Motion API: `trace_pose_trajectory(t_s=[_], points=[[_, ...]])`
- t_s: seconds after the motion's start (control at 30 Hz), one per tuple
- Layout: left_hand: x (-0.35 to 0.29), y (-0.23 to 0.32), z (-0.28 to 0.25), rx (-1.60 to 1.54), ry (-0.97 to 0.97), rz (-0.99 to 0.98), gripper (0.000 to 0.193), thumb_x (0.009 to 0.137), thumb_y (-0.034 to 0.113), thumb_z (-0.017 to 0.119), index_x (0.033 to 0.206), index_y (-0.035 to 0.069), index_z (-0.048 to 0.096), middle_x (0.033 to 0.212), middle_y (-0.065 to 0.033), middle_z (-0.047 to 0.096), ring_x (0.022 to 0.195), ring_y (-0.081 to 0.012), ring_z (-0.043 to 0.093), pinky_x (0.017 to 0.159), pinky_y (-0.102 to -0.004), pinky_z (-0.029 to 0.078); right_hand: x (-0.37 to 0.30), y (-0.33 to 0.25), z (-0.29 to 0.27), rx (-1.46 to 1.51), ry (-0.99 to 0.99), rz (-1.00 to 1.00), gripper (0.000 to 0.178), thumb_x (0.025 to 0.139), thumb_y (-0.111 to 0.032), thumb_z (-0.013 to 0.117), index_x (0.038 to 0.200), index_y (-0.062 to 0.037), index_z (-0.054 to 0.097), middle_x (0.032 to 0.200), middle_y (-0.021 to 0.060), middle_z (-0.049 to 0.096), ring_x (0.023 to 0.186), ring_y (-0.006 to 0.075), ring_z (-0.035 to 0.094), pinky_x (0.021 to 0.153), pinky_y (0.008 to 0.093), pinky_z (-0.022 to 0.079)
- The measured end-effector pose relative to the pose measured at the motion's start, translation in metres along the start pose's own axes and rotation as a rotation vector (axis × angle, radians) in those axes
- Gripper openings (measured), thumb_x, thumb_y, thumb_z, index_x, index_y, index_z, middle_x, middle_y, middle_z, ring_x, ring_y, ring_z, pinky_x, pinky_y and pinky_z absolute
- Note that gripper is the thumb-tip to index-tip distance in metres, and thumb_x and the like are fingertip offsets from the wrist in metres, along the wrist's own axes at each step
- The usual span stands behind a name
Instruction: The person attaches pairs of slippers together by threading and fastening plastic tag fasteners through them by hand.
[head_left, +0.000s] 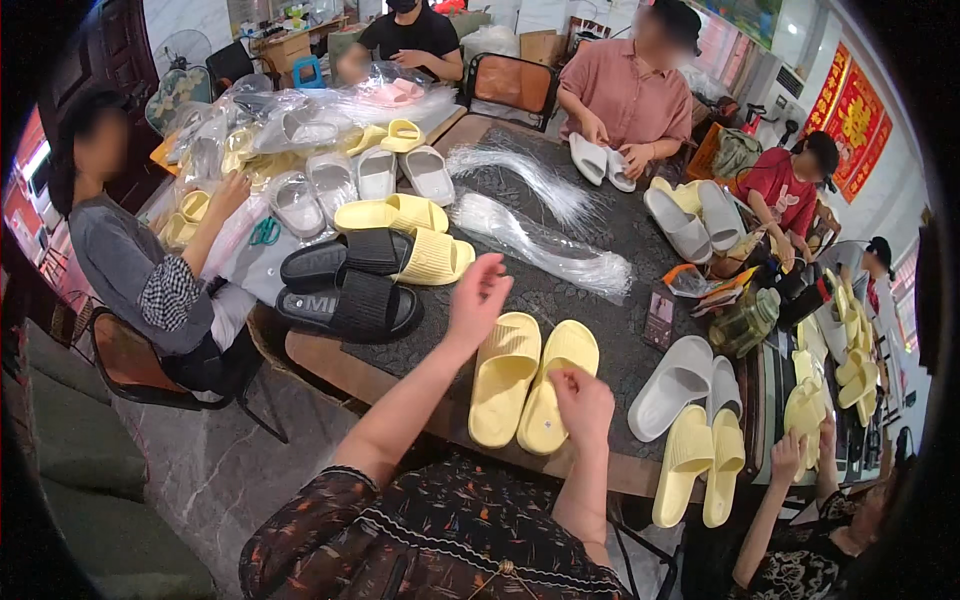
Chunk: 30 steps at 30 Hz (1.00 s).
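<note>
A pair of pale yellow slide slippers lies side by side in front of me, the left slipper and the right slipper, toes pointing away. My right hand is over the right slipper, its thumb and fingers pinched together beside the strap. Whatever is in that pinch is too small or hidden to name. My left hand is raised above the table beyond the left slipper, fingers loosely bent and apart, with nothing visible in it. Left of it sit black slippers and more yellow slippers.
Bundles of clear plastic strips lie mid-table. Grey slippers, other yellow slippers, a phone and a glass jar are at right. Bagged slippers heap at far left, near green scissors. Several people sit around the table.
</note>
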<state>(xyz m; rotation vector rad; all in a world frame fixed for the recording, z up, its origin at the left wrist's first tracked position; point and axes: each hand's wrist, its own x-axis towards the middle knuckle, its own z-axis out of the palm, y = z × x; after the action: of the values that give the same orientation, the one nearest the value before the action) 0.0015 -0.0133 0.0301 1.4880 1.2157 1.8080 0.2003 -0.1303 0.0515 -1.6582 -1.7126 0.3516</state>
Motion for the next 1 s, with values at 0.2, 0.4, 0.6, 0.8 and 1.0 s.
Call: trace_pose_trajectory(t_s=[0.2,0.4,0.6,0.8,1.0], points=[[0.002,0.010,-0.141,0.482,0.342,0.256,0.036,0.081,0.000,0.058,0.117,0.001,0.054,0.105,-0.0118,0.058,0.097,-0.0234,0.056,0.082,-0.0331,0.047,-0.011,-0.002,0.017,-0.181,-0.167,0.009,0.047,0.079,-0.050,0.067,0.080,-0.0027,0.059,0.062,0.0107,0.061,0.060,0.0307,0.063,0.057,0.0409,0.050],[0.028,-0.044,-0.266,0.982,0.045,-0.071,0.062,0.067,0.001,0.054,0.128,0.007,0.050,0.120,-0.0174,0.056,0.116,-0.0376,0.046,0.103,-0.0453,0.035,0.007,-0.005,0.048,-0.305,-0.042,-0.005,0.044,0.078,-0.044,0.069,0.074,-0.0020,0.058,0.067,0.0155,0.062,0.064,0.0321,0.063,0.059,0.0417,0.050],[0.039,-0.037,-0.263,1.029,-0.171,0.086,0.045,0.075,0.006,0.068,0.120,0.005,0.061,0.123,-0.0144,0.060,0.122,-0.0334,0.050,0.103,-0.0412,0.038,-0.001,0.008,0.042,-0.196,0.007,-0.014,0.025,0.074,-0.027,0.069,0.073,-0.0037,0.059,0.073,0.0141,0.063,0.067,0.0311,0.063,0.062,0.0416,0.051],[0.029,-0.050,-0.268,1.002,-0.072,0.093,0.028,0.078,0.007,0.068,0.105,0.000,0.063,0.101,-0.0137,0.065,0.096,-0.0325,0.059,0.087,-0.0389,0.047,-0.016,0.008,-0.017,-0.167,0.125,0.106,0.017,0.072,-0.019,0.067,0.072,-0.0045,0.058,0.071,0.0144,0.061,0.068,0.0330,0.062,0.062,0.0440,0.049],[0.001,-0.011,-0.252,0.811,-0.017,-0.005,0.019,0.080,0.007,0.067,0.094,-0.001,0.058,0.082,-0.0098,0.060,0.076,-0.0228,0.058,0.071,-0.0332,0.047,-0.022,0.050,-0.106,-0.313,0.468,0.276,0.012,0.071,-0.013,0.066,0.073,-0.0046,0.058,0.069,0.0140,0.062,0.069,0.0361,0.061,0.062,0.0457,0.048]])
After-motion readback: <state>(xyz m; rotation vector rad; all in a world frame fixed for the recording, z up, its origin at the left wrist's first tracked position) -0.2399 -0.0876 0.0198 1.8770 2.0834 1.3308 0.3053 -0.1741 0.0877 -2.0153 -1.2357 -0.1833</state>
